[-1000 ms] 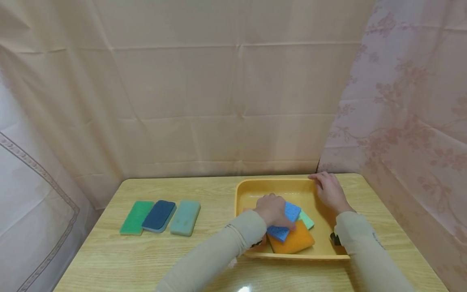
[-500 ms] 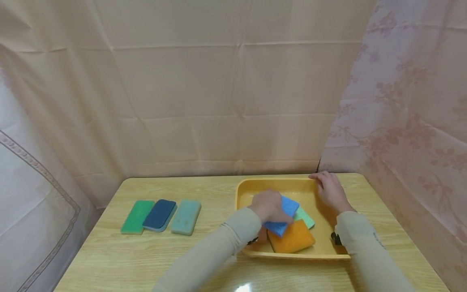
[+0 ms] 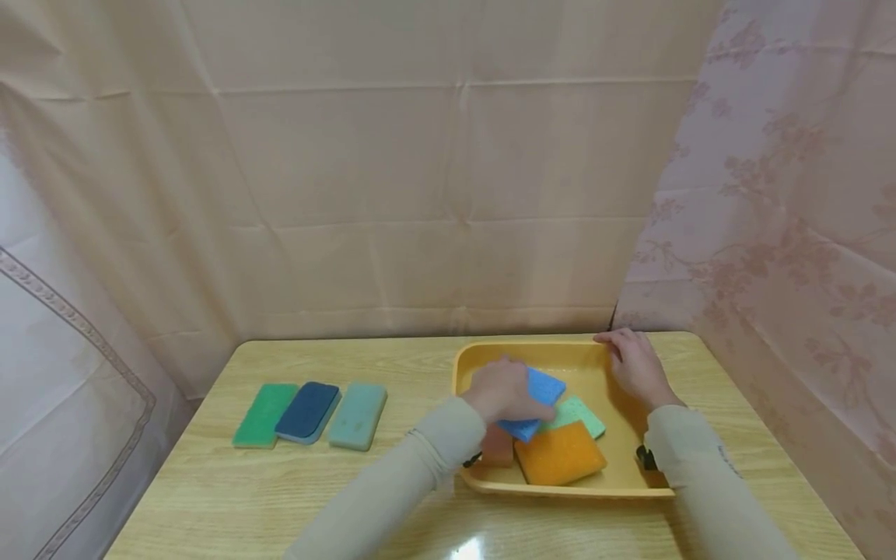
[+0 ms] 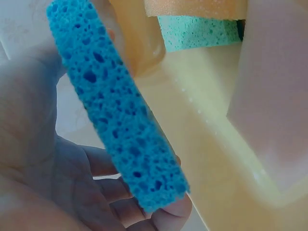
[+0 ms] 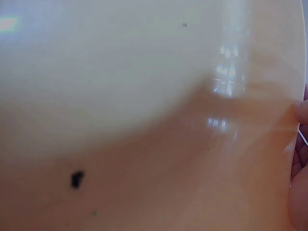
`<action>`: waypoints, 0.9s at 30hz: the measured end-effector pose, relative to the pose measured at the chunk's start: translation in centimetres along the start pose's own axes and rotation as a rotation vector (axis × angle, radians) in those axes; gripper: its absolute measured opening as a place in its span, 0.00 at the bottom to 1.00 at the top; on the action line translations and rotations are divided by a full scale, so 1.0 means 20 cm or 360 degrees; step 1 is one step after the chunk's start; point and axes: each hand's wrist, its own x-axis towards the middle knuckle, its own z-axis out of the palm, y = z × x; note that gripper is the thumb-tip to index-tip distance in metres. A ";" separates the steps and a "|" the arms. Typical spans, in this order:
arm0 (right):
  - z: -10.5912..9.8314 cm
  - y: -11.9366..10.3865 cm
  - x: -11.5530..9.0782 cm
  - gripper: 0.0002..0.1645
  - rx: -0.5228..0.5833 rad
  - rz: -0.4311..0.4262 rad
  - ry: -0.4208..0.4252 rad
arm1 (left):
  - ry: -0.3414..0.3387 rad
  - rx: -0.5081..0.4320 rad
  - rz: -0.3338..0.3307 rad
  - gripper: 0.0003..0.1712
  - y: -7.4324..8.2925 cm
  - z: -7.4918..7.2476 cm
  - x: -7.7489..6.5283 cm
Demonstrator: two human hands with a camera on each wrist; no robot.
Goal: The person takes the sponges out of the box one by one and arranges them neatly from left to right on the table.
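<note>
A blue sponge [image 3: 546,386] is gripped between the thumb and fingers of my left hand [image 3: 502,390], over the left part of a yellow tray [image 3: 581,492]. Its porous edge faces the camera in the left wrist view, where the curled fingers show behind the sponge [image 4: 115,110]. Below it in the tray lie an orange sponge [image 3: 561,455], a mint green sponge [image 3: 579,416] and a brownish-pink sponge [image 3: 497,449], partly hidden by my left hand. My right hand [image 3: 635,369] holds the tray's far right rim, thumb [image 5: 301,111] on the inner side.
Left of the tray, a green sponge [image 3: 266,416], a dark blue sponge [image 3: 308,412] and a pale green sponge [image 3: 358,416] lie in a row on the wooden table [image 3: 231,505]. A beige curtain [image 3: 350,194] hangs behind the table, a floral one [image 3: 791,233] at the right.
My left hand has moved left with the blue sponge, uncovering more of the mint green and brownish-pink sponges. My right hand has stayed at the tray's rim.
</note>
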 end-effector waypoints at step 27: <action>0.00 0.00 0.00 0.14 0.0008 -0.0024 0.0010 | 0.0168 -0.0233 0.0053 0.40 -0.14 -0.12 -0.09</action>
